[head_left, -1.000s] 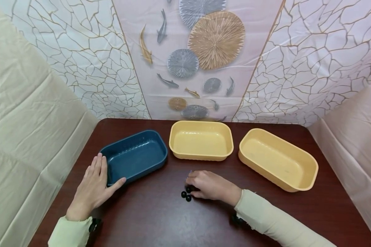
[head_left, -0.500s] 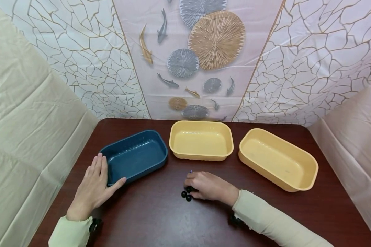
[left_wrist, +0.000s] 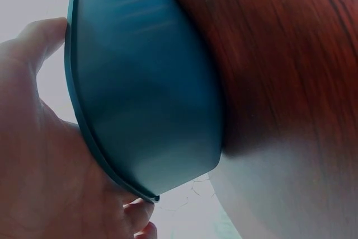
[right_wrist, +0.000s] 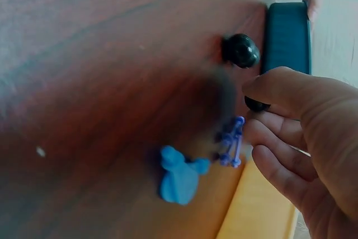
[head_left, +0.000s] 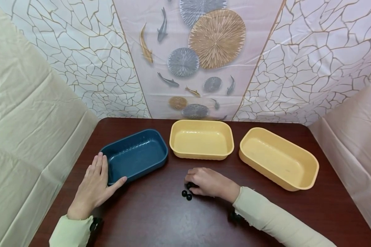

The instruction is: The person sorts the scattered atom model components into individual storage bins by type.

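My left hand (head_left: 91,188) rests with straight fingers on the near-left rim of a dark blue tub (head_left: 136,156); the left wrist view has the thumb against that rim. Between thumb and index finger, my right hand (head_left: 208,183) pinches a small glossy black ball (right_wrist: 257,104). Two more black balls (head_left: 184,193) lie just left of the hand on the table. In the right wrist view, a light blue piece with rounded knobs (right_wrist: 180,177) and a small purple openwork piece (right_wrist: 232,143) lie near the fingertips; the hand hides them in the head view.
A yellow tub (head_left: 201,139) stands at the back middle of the dark wood table (head_left: 160,219). Another yellow tub (head_left: 278,159) sits angled at the right. Patterned cloth (head_left: 214,79) hangs behind the table, with beige cloth at both sides.
My right hand has risen slightly, and the black ball at its fingers has shifted away from the two other balls. The left hand and the tubs stay in place.
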Demonstrator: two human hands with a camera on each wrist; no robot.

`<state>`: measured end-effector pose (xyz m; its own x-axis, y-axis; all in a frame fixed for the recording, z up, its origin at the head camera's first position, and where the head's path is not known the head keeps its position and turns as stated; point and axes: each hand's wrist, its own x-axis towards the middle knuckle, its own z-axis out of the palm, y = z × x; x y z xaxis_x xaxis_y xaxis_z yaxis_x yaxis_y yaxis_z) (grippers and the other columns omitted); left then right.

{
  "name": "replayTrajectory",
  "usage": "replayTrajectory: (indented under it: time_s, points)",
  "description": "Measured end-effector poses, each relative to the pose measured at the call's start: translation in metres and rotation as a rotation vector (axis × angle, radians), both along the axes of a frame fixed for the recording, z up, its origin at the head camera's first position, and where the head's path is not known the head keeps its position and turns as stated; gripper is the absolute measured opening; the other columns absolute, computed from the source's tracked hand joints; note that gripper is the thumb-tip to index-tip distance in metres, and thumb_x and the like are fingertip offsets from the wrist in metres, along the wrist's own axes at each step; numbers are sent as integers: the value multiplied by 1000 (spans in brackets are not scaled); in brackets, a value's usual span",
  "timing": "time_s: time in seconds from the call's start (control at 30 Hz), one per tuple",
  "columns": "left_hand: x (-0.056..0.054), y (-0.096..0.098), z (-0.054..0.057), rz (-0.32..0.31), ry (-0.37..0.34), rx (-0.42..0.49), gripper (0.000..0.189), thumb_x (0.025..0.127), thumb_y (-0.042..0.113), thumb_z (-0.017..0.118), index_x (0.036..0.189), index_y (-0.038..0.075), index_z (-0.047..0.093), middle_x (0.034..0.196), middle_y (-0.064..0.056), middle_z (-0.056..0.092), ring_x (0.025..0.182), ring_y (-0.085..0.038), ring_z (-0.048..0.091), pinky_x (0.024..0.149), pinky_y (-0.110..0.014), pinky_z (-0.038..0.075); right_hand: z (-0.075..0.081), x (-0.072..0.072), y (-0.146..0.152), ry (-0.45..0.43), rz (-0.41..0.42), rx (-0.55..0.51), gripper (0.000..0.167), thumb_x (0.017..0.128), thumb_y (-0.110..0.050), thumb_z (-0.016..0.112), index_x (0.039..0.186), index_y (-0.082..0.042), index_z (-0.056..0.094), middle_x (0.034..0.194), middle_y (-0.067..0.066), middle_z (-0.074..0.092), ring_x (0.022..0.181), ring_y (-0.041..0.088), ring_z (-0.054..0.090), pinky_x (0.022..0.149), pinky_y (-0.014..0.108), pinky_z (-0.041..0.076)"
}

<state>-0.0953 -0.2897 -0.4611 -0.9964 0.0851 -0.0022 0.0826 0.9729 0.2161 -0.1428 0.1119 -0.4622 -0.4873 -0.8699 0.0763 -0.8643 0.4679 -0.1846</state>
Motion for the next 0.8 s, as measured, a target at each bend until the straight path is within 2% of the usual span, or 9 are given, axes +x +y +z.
replayTrajectory:
  time_s: [0.1, 0.33, 0.8]
  points:
    - [0, 0, 0, -2, 3, 3, 118, 94, 72, 58, 163, -13, 13, 173, -35, 10, 158, -56, 16, 124, -74, 24, 5, -3, 0, 9, -4, -7, 11, 92, -16, 80, 102, -15, 76, 93, -2, 67, 84, 8, 65, 74, 20, 57]
    - [0, -1, -1, -9, 13, 2, 117, 94, 72, 58, 163, -13, 14, 172, -35, 11, 157, -56, 17, 123, -75, 25, 16, -9, -1, 91, -20, -14, 10, 95, -20, 78, 101, -14, 75, 93, -2, 68, 83, 9, 67, 74, 22, 59]
    - [0, -1, -3, -17, 49, -9, 116, 94, 71, 59, 162, -14, 16, 171, -36, 15, 156, -57, 20, 121, -76, 28, 38, -30, -14, 70, -23, -60, 10, 95, -21, 78, 99, -12, 76, 91, 0, 70, 78, 7, 61, 71, 21, 56]
